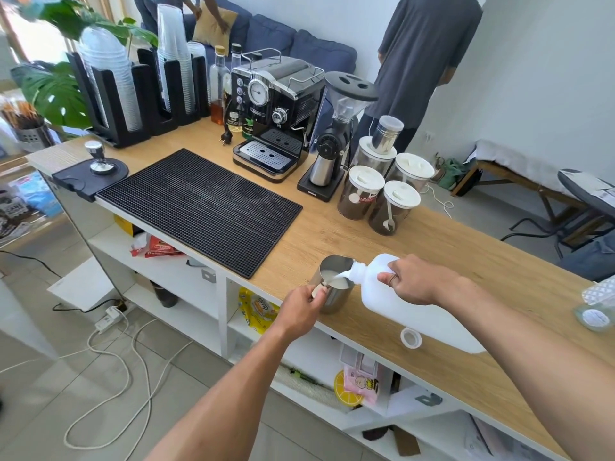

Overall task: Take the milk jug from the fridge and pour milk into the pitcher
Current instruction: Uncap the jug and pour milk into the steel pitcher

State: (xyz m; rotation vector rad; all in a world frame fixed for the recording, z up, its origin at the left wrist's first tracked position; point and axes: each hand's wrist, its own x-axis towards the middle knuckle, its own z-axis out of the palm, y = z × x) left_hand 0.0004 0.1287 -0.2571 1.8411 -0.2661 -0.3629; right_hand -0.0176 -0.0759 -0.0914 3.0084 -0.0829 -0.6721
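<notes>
Wood counter, white shelves below. Landmark: black rubber bar mat, flat on top. Left of mat: tamper on black tamping pad, at counter corner. Behind mat: cup rack, bottles, espresso machine. Right of machine: grinder, then four lidded jars. Near front edge, right of mat: steel pitcher, standing, with milk inside. Further right: white cap, loose on the wood.
</notes>
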